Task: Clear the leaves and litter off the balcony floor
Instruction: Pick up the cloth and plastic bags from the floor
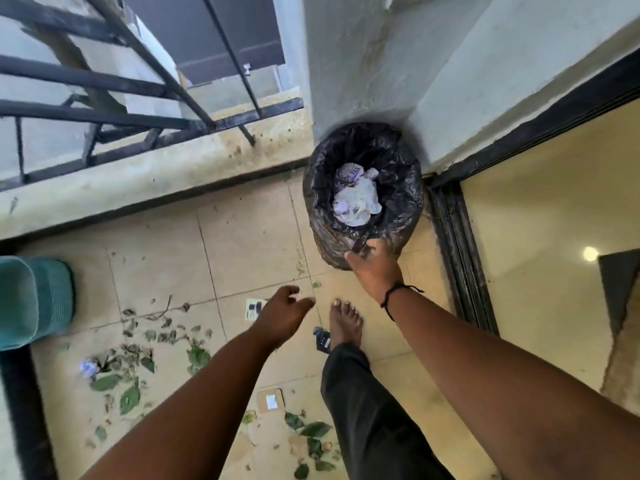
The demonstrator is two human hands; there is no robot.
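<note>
We have our right hand point(372, 268) on the near rim of the bin point(362, 194), its fingers curled over the edge of the black liner and pinching it; the bin stands in the corner against the wall point(363, 64), just beside the door track point(457, 251), with crumpled white wrappers point(355, 197) already lying at the bottom. Our left hand point(282, 318) hangs free above the balcony floor point(249, 237), fingers loosely spread and holding nothing

The leaves point(131, 372) are well apart from the bin, scattered mostly toward the green basket point(34, 301) on the left, with more leaves and scraps near our leg point(367, 410). A small printed card point(254, 309) lies just under the left hand, a dark packet point(322, 339) touches our bare foot point(344, 322), and a brown cardboard piece point(270, 401) sits lower down

As we judge it, the step in hand is bringing the bin nearer the litter. We should grip the rigid rim through the liner, not the film alone, since thin plastic could slip off or tear. It seems wise to steady the far side with the free hand, keep the mouth level so the wrappers stay in, and set the bin down between the two leaf patches, clear of our foot
</note>
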